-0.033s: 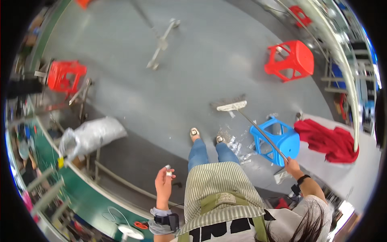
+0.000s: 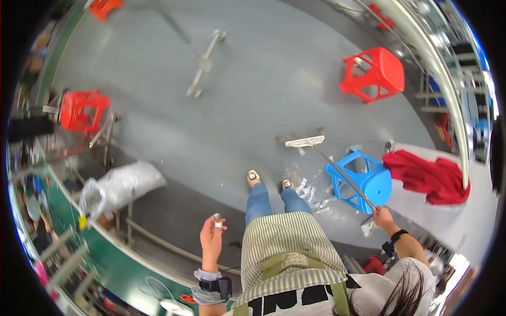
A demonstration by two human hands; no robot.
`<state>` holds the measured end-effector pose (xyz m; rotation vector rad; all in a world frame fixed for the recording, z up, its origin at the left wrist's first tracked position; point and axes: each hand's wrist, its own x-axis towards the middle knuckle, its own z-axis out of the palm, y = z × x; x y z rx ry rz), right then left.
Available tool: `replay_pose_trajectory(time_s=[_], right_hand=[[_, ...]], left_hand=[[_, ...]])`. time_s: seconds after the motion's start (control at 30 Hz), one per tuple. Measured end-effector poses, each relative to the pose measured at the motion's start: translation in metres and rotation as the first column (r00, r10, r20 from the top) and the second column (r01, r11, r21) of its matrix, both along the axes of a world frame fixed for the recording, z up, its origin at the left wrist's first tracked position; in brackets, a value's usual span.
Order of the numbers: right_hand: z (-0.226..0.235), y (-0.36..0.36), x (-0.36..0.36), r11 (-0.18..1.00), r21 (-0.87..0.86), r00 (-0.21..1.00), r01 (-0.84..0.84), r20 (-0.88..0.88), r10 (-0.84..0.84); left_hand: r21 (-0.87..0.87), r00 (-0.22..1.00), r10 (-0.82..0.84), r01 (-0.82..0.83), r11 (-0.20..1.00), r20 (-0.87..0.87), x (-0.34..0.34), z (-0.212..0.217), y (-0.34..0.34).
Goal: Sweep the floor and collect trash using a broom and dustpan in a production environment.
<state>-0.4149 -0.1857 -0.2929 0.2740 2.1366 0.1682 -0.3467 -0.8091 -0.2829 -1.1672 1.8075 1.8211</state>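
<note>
A grey floor spreads through the middle of the view. Along the lower left runs a green desk; at the right, a pale desk carries a crumpled red cloth. The broom slants across the floor, its white head ahead of the person's feet and its dark bristles on the far side. Its handle runs back toward the person, passing over part of a blue stool beside the pale desk. A silvery plastic bag lies by the green desk's edge. One red stool stands beyond the blue one, another at the far left. The right hand has its fingers wrapped around the upper end of the broom's handle. The left hand is raised, well apart from the broom, its fingers loosely bent; small white pieces show at the fingertips, whether worn or gripped I cannot tell. Pale scraps litter the floor between the feet and the blue stool.
</note>
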Motion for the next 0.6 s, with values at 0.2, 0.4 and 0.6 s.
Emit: replay_pose_trajectory(time_s=[0.2, 0.4, 0.6], right_hand=[[-0.035, -0.073, -0.020, 0.954, -0.269, 0.923, 0.133, -0.317, -0.218], [-0.189, -0.165, -0.155, 0.894, -0.365, 0.819, 0.260, -0.407, -0.405], [-0.208, -0.181, 0.018, 0.727, -0.455, 0.685, 0.515, -0.292, -0.668]], left_hand=[[-0.183, 0.855, -0.443, 0.406, 0.895, -0.269, -0.174, -0.048, -0.043], [-0.139, 0.590, -0.751, 0.751, 0.645, -0.296, -0.336, -0.036, 0.114], [-0.152, 0.145, -0.937, 0.968, 0.202, -0.319, -0.363, -0.043, 0.253]])
